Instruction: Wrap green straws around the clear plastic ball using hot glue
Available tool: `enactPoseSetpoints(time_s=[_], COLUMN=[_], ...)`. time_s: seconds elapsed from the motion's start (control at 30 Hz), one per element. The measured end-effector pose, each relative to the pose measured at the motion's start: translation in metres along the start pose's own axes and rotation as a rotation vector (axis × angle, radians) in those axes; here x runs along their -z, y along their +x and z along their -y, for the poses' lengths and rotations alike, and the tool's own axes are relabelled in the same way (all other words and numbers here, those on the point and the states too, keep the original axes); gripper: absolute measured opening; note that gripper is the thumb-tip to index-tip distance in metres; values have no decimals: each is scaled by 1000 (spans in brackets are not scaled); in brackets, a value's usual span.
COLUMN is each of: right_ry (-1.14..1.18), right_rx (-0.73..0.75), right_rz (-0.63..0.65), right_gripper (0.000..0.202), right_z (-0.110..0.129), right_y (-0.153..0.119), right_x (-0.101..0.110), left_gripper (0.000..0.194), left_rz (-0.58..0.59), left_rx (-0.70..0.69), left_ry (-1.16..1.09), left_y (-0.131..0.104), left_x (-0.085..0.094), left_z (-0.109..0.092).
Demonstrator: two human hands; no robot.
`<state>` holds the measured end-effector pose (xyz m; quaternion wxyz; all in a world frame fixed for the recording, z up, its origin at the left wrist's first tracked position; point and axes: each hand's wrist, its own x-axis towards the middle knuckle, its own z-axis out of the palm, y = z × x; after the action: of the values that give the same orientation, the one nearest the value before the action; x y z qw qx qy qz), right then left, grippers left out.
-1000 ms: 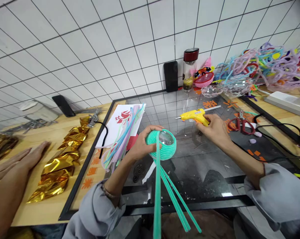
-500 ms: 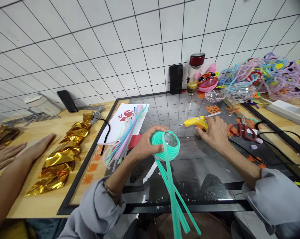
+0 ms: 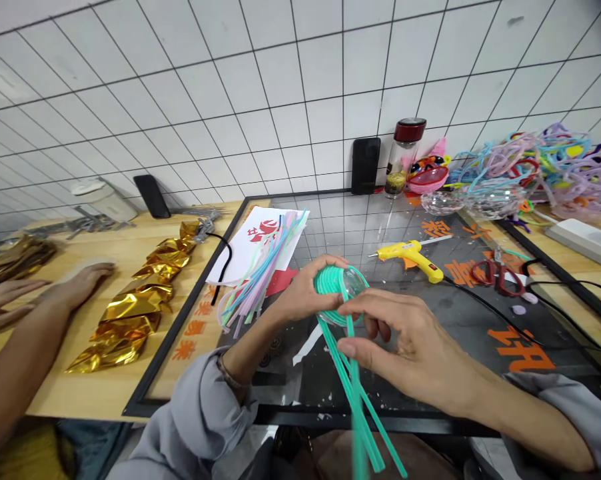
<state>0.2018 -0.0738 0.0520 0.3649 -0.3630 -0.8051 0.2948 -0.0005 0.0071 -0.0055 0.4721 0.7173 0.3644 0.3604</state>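
My left hand point(image 3: 303, 290) is wrapped round the side of a clear round shell wound with rows of green fuzzy strip point(image 3: 328, 283). Part of the clear shell point(image 3: 353, 281) shows at its right. Several long green strips point(image 3: 363, 407) hang from it toward the table's front edge. Close against the ball's right side is my right hand point(image 3: 400, 340), thumb and fingers bent around one hanging strip near the ball; the exact contact at the fingertips is hard to make out. A yellow glue gun point(image 3: 410, 255) lies on the dark glass top behind my right hand.
Red scissors point(image 3: 498, 275) and black cables lie at the right. Colourful fuzzy strips point(image 3: 535, 160) are heaped behind. A glass bottle point(image 3: 398, 163) and a phone point(image 3: 365, 165) stand by the wall. At left are gold foil point(image 3: 130, 310) and another person's hands point(image 3: 83, 287).
My right hand has left the glue gun, which now lies on the glass, and has come left to the green strip at the ball. My left hand still holds the ball.
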Motion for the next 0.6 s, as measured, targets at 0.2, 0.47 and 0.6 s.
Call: enactPoseSetpoints(time_s=[0.2,0.47,0.6], right_ry=[40,-121,-167], right_rx=[-216,23,143], right_rz=[-42,-116,-132], right_gripper=[8,21,26], right_z=[-21,-37,-42], right_y=[-5,-4,0], right_x=[-7,-1,1], left_gripper=[51,52,50], left_rz=[18,33,43], left_rx=[-13,-23,-29], left_ry=[-62,-66,-62], left_y=[0,1,0], left_x=[-2,0,1], left_z=[0,3,2])
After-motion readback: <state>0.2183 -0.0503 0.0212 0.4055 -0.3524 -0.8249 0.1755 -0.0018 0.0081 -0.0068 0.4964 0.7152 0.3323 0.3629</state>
